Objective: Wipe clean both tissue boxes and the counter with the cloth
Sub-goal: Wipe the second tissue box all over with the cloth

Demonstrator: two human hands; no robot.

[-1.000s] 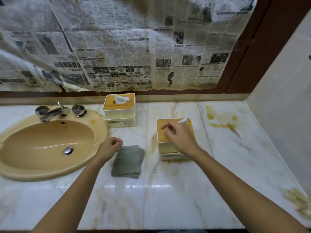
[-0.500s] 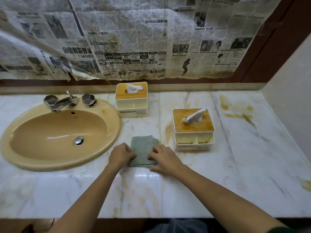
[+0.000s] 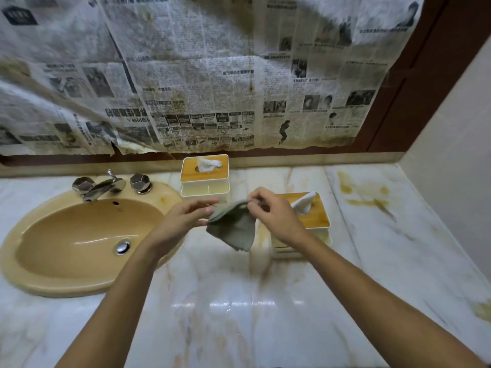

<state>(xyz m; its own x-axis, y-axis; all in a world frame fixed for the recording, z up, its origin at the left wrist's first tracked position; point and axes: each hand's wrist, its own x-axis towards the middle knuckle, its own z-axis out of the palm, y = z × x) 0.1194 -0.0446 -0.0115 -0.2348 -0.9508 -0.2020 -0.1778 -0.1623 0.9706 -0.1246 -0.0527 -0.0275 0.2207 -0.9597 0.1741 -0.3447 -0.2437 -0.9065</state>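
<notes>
Fingers [image 3: 259, 195] of the right hand [image 3: 276, 216] are curled and pinch the upper edge of the cloth [image 3: 233, 229]. It hangs folded in the air above the counter [image 3: 239, 314], just in front of the near tissue box [image 3: 317, 221]. On the left hand [image 3: 180, 221] the fingers are straight and spread, with the tips at the cloth's left corner; contact cannot be confirmed. The far tissue box [image 3: 204, 181] stands at the back ledge beside the sink [image 3: 79, 245].

Probable faults:

1. One pinch carries the cloth. A slack grip likely drops it.
2. The right hand sits close to the tissue [image 3: 304, 205] protruding from the near box. A pass over the lid may snag it or pull it out.
3. The boxes appear light. Wiping pressure may slide one across the glossy counter unless the free hand steadies it.
4. A bunched cloth may smear the yellow stains [image 3: 366, 195] rather than lift them.
</notes>
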